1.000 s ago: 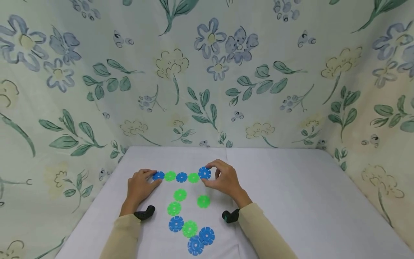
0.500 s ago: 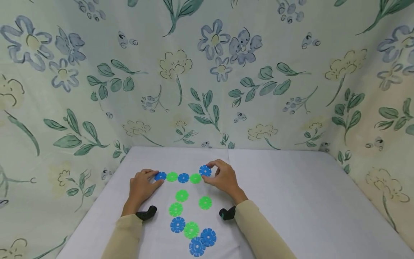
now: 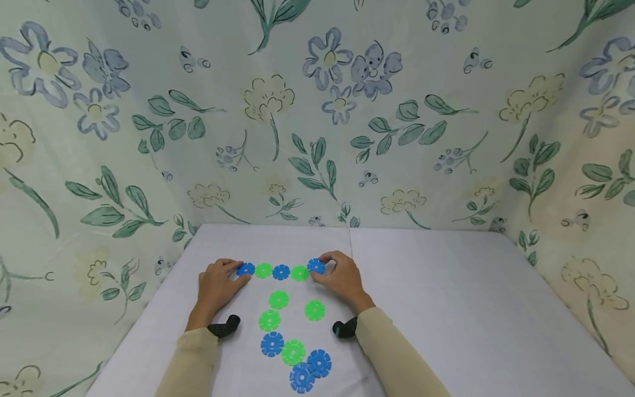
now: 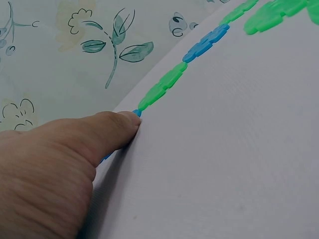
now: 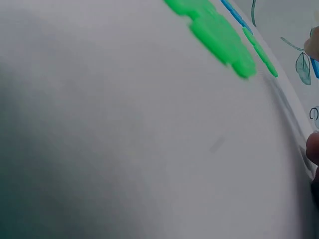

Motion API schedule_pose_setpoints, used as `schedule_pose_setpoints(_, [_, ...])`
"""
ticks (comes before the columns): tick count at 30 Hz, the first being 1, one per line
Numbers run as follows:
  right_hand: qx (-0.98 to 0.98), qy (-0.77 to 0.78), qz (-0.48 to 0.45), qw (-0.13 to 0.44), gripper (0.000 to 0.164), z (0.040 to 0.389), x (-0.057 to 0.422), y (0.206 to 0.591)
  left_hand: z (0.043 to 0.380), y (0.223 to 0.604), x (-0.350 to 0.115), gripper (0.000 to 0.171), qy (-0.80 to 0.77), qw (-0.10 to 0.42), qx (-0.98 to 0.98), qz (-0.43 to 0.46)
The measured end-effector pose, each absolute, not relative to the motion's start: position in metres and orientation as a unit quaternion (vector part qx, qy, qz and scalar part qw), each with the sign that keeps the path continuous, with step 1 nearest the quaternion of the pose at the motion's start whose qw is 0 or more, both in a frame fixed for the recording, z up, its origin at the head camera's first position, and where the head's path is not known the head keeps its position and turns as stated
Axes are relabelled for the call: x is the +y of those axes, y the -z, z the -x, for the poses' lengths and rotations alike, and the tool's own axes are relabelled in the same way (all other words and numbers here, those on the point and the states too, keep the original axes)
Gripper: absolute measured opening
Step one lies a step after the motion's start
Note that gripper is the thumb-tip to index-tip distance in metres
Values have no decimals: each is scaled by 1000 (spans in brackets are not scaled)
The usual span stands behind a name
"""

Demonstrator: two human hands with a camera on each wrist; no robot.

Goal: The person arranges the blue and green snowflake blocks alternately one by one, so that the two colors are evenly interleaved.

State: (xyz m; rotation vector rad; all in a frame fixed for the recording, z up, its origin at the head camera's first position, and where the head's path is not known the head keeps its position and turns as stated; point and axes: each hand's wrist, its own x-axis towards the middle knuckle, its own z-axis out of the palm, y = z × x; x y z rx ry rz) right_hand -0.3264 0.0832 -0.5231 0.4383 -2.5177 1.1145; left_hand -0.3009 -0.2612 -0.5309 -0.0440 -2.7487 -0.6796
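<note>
Right-end blue disc [image 3: 316, 267] is at the right hand [image 3: 343, 280], beside the row's last green disc [image 3: 300, 274]; contact unclear. Left-end blue disc [image 3: 246, 269] is at the left hand [image 3: 216, 285]. Lone green disc [image 3: 315, 306] lies nearer the person on the white surface [image 3: 446, 303]. Both hands nearly closed, each pinching its disc thumb-to-finger.

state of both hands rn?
Left hand: holding the top-left blue notched plastic disc, head view.
Right hand: holding the top-right blue notched plastic disc, head view.
</note>
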Motion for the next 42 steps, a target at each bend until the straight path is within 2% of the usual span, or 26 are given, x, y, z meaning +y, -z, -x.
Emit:
schedule_pose_setpoints(13, [-916,-371,-111,102,35,327,82,516,301,530,-261,56,234,146,-961,13])
schedule_pose_setpoints(24, [-929,-352,-95,65,36,329,82,516,300,529,-261,55,237,146,-960,14])
schedule_pose_setpoints(42, [-933,-339,-105,54,35,325,81,511,301,530,-260,55,240,142,-960,10])
